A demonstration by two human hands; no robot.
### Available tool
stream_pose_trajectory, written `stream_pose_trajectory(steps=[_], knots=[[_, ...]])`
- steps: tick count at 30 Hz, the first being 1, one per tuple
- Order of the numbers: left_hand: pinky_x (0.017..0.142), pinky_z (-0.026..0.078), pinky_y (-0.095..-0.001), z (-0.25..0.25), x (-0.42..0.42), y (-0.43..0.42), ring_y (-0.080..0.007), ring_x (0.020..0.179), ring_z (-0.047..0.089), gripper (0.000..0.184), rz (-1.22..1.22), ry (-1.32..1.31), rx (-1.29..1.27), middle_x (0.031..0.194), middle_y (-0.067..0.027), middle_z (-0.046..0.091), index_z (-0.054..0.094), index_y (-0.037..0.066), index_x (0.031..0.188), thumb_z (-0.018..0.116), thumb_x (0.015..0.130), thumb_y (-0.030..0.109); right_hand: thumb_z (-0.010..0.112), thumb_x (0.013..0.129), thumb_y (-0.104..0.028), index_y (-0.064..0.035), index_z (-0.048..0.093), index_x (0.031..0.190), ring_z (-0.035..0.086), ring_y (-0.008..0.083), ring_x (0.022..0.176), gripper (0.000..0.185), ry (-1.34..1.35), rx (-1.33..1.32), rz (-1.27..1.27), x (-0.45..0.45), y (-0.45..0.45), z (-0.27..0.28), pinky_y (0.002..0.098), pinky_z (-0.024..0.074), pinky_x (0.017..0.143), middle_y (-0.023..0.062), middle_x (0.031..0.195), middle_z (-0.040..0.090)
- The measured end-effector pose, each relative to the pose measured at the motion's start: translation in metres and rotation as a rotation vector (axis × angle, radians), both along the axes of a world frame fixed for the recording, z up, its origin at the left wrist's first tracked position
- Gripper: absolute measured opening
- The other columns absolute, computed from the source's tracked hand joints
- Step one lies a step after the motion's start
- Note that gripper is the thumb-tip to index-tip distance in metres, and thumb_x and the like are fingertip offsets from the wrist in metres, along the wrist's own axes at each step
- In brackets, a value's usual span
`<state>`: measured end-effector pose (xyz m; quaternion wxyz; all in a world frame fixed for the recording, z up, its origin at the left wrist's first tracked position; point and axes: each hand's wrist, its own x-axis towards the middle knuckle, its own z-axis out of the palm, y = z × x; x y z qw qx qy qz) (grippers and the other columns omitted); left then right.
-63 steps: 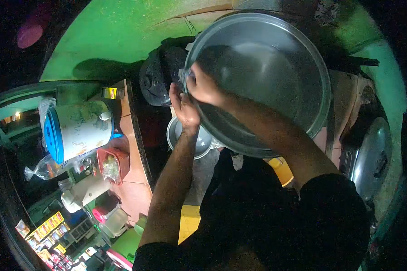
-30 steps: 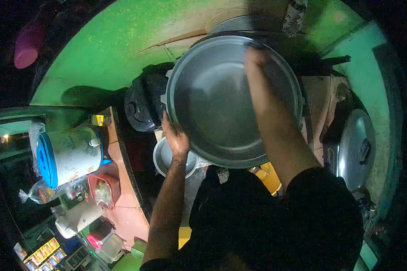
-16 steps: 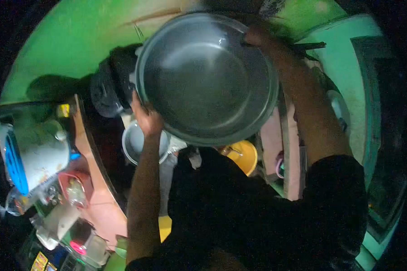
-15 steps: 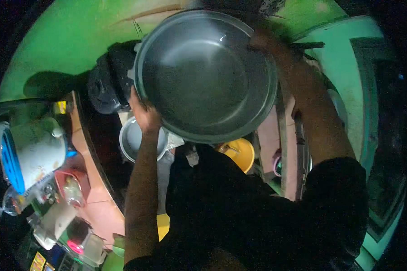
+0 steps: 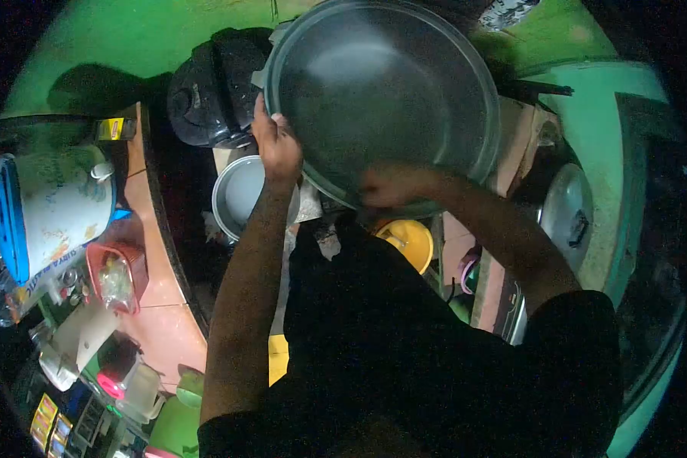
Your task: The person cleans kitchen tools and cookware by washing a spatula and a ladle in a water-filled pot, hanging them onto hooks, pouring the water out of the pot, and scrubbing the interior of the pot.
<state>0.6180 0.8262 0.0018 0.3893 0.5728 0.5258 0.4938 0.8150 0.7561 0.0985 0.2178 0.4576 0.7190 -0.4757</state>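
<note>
A large, round grey basin (image 5: 374,114) is tilted up in front of me, its inside facing me. My left hand (image 5: 281,151) grips the basin's left rim, with the thumb on the near side. My right hand (image 5: 393,185) is at the lower inside of the basin near its rim, its fingers curled in. It is dark and slightly blurred there, and I cannot make out what the fingers hold, if anything. Below my left hand, a white pail (image 5: 240,195) is partly covered by my forearm.
A yellow bowl (image 5: 411,243) is below the basin. At the left, a white bucket with a blue lid (image 5: 61,210) and a pink basket (image 5: 114,278) are on a tiled counter (image 5: 164,320). A black lidded container (image 5: 206,91) is at the back, a metal lid (image 5: 569,206) at the right.
My right hand has moved from the basin's upper right rim down to its lower inside. The basin and my left hand appear farther right and higher in view.
</note>
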Motion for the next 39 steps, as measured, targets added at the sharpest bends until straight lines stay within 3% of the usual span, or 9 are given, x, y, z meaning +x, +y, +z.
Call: stream_pose_trajectory(steps=[4,9,11,16,20,23,31,35,39], knots=[[0.114,0.019,-0.0378,0.02,-0.027,0.012,-0.0285,0.142,0.017,0.081,-0.196,-0.359,-0.477,0.156,-0.0202,0.008,0.0,0.004,0.15,0.025,0.097,0.06,0.061,0.078,-0.018,0.0038,0.06,0.089,0.063,0.0327,0.077,0.025,0.243,0.187,0.027,-0.04,0.039,-0.007,0.0465,0.0474,0.067,0.0199,0.078,0.06],[0.114,0.02,-0.0394,0.05,-0.01,0.026,-0.0327,0.139,0.021,0.075,-0.075,-0.201,-0.425,0.152,-0.0226,0.017,0.005,-0.001,0.149,0.027,0.1,0.051,0.06,0.082,-0.013,-0.0005,0.058,0.103,0.064,0.0304,0.081,0.024,0.219,0.087,0.104,0.016,0.004,0.017,0.0451,0.0489,0.072,0.0177,0.087,0.063],[0.113,0.022,-0.0403,0.037,-0.005,0.027,-0.0324,0.138,0.024,0.066,-0.082,0.248,-0.133,0.149,-0.0246,0.022,0.008,-0.001,0.149,0.027,0.102,0.042,0.059,0.086,-0.015,-0.0019,0.059,0.106,0.062,0.0293,0.087,0.024,0.213,0.024,0.04,0.058,-0.02,0.024,0.0457,0.0479,0.077,0.0167,0.092,0.062],[0.111,0.026,-0.0382,0.034,0.003,0.018,-0.0303,0.133,0.033,0.06,-0.1,-0.328,-0.183,0.146,-0.0218,0.028,0.011,0.001,0.148,0.026,0.103,0.038,0.059,0.087,-0.016,-0.0032,0.058,0.109,0.061,0.0307,0.09,0.025,0.423,0.248,-0.115,0.03,-0.025,0.015,0.0464,0.0477,0.078,0.018,0.096,0.061],[0.109,0.03,-0.0389,0.02,-0.011,0.023,-0.0293,0.132,0.035,0.061,-0.021,-0.165,-0.316,0.145,-0.0212,0.03,0.013,0.003,0.148,0.024,0.103,0.043,0.06,0.087,-0.016,-0.0033,0.057,0.106,0.061,0.0318,0.092,0.024,0.656,0.471,-0.341,-0.048,0.036,-0.005,0.0466,0.0479,0.078,0.0185,0.094,0.06],[0.107,0.031,-0.0393,0.026,-0.011,0.023,-0.0296,0.129,0.038,0.061,-0.104,-0.336,-0.377,0.144,-0.0208,0.032,0.014,0.003,0.148,0.026,0.103,0.042,0.06,0.087,-0.016,-0.0023,0.057,0.108,0.059,0.0318,0.098,0.026,0.452,0.589,-0.319,-0.055,0.049,-0.014,0.0466,0.0478,0.081,0.0181,0.1,0.059],[0.108,0.031,-0.0394,0.027,-0.01,0.024,-0.0303,0.129,0.039,0.058,0.003,-0.248,-0.452,0.144,-0.0207,0.033,0.013,0.007,0.149,0.027,0.103,0.039,0.063,0.084,-0.014,-0.0064,0.06,0.107,0.059,0.0276,0.093,0.024,0.5,0.466,0.131,0.013,-0.014,-0.017,0.0444,0.0488,0.079,0.0157,0.095,0.056],[0.108,0.031,-0.0386,0.035,-0.021,0.032,-0.0279,0.13,0.038,0.062,-0.116,-0.226,-0.436,0.146,-0.0206,0.031,0.01,0.007,0.15,0.028,0.103,0.042,0.061,0.085,-0.015,-0.0067,0.061,0.104,0.057,0.027,0.094,0.021,0.776,0.881,-0.221,-0.053,0.046,-0.051,0.0402,0.0482,0.079,0.0142,0.098,0.054],[0.103,0.039,-0.0371,0.025,-0.059,0.062,-0.0281,0.125,0.046,0.065,-0.383,0.036,-0.618,0.147,-0.0207,0.029,0.008,0.004,0.15,0.026,0.103,0.044,0.056,0.09,-0.021,-0.0057,0.06,0.106,0.056,0.0261,0.095,0.022,0.863,0.994,-0.139,-0.049,0.044,-0.051,0.039,0.0481,0.079,0.0139,0.102,0.053]])
